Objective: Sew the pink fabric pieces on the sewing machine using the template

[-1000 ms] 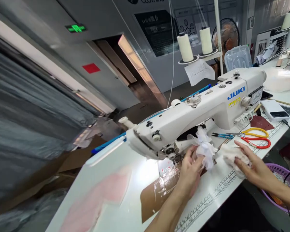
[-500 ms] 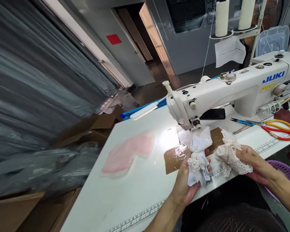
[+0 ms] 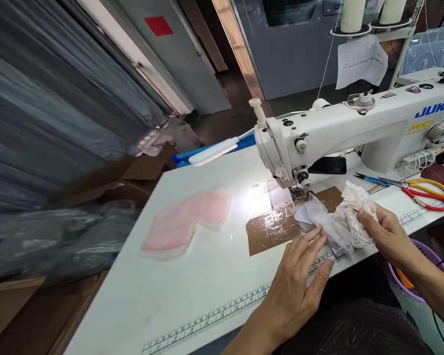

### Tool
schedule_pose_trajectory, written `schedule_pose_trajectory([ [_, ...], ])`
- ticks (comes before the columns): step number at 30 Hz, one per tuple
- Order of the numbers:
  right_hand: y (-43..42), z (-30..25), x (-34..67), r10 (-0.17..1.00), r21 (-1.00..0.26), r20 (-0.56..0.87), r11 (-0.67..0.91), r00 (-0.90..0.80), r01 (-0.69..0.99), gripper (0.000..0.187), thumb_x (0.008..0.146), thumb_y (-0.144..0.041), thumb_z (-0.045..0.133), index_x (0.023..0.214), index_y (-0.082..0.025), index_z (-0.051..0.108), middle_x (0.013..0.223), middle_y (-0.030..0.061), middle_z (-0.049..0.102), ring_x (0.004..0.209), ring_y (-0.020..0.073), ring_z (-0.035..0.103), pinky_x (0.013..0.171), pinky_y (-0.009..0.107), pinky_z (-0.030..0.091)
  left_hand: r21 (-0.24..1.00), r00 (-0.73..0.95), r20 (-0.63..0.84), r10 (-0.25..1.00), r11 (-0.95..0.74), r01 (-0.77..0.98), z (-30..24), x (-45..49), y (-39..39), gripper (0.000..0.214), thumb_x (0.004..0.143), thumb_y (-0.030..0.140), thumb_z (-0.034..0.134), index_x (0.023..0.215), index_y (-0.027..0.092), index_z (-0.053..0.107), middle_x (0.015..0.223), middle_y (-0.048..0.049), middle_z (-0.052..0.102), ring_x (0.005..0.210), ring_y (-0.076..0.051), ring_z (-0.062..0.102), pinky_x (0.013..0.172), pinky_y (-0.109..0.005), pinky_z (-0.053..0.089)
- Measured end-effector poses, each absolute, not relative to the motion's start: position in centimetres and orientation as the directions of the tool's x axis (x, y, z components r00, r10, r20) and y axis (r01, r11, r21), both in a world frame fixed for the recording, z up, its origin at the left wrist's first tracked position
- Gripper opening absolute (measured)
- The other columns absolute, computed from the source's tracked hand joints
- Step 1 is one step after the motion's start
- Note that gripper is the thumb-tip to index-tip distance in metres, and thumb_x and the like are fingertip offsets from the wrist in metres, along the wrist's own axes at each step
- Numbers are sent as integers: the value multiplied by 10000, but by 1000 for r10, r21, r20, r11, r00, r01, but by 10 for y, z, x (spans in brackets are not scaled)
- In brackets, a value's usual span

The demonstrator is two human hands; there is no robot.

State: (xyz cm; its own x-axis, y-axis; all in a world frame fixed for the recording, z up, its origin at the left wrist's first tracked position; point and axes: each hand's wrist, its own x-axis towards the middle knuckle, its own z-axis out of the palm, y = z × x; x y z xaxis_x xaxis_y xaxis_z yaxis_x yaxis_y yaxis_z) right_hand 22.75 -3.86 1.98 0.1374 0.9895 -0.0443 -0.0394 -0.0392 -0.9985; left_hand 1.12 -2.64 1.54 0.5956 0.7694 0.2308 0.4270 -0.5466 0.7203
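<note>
My left hand (image 3: pixel 299 281) lies flat near the table's front edge, fingers stretched out, fingertips touching a crumpled white sheer fabric piece (image 3: pixel 320 219). My right hand (image 3: pixel 387 234) is closed around a bunch of cream lace trim (image 3: pixel 355 207) that meets the white fabric. Both pieces lie just in front of the needle area of a white JUKI sewing machine (image 3: pixel 355 125), over a brown taped patch (image 3: pixel 277 227) on the white table (image 3: pixel 207 276).
A pink fabric piece (image 3: pixel 185 222) lies at the table's left. Yellow and red scissors (image 3: pixel 425 195) and blue snips (image 3: pixel 370 180) sit at the right. A purple basket (image 3: pixel 429 251) stands below my right arm. Cardboard and plastic sheeting fill the floor at left. Thread cones stand behind.
My left hand let go of the white fabric bundle and now rests flat with fingers spread. My right hand brought the lace leftward against the white fabric by the needle.
</note>
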Motion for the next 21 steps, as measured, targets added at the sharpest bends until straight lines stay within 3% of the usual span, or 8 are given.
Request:
schedule_pose_trajectory([
  [3,-34,24,230,983,-1000,-10,-15,183,24,578,846,-672,587,1139,-175,618,972,81,716,762,203,650,605,281,503,654,548,362,754,-624,427,11,16,-15,240,962,239,507,1154,188,640,1118,-115,679,986,-222,678,852,-378,585],
  [5,-32,28,235,976,-998,24,9,218,69,561,856,-653,585,1148,-175,619,991,83,713,797,211,657,630,286,516,648,489,378,786,-602,467,8,16,-3,146,939,223,527,1026,186,638,928,-65,671,764,-166,662,680,-296,575],
  [7,-31,32,241,967,-990,73,41,242,132,554,851,-646,602,1138,-173,630,1021,90,707,876,233,659,701,310,536,650,464,360,809,-575,497,8,15,9,84,903,246,585,948,189,628,842,-32,645,674,-144,622,608,-265,540],
  [12,-34,49,245,962,-984,161,138,222,116,554,822,-657,657,1153,-212,650,1115,98,683,1101,286,616,892,397,530,618,508,394,766,-630,470,12,23,34,135,898,292,602,879,170,657,842,-46,639,699,-153,607,633,-274,514],
  [17,-29,64,227,982,-995,101,100,157,12,535,772,-622,705,1137,-235,654,934,61,691,854,232,656,668,316,538,516,681,369,632,-749,415,15,44,55,188,930,262,549,831,169,678,862,-62,651,785,-180,611,700,-298,509],
  [21,-19,56,222,997,-998,11,6,76,63,366,781,-489,605,969,-182,667,728,11,624,590,133,531,523,244,426,531,762,345,549,-783,324,17,49,63,179,947,224,532,871,175,686,866,-53,660,810,-176,627,741,-302,519],
])
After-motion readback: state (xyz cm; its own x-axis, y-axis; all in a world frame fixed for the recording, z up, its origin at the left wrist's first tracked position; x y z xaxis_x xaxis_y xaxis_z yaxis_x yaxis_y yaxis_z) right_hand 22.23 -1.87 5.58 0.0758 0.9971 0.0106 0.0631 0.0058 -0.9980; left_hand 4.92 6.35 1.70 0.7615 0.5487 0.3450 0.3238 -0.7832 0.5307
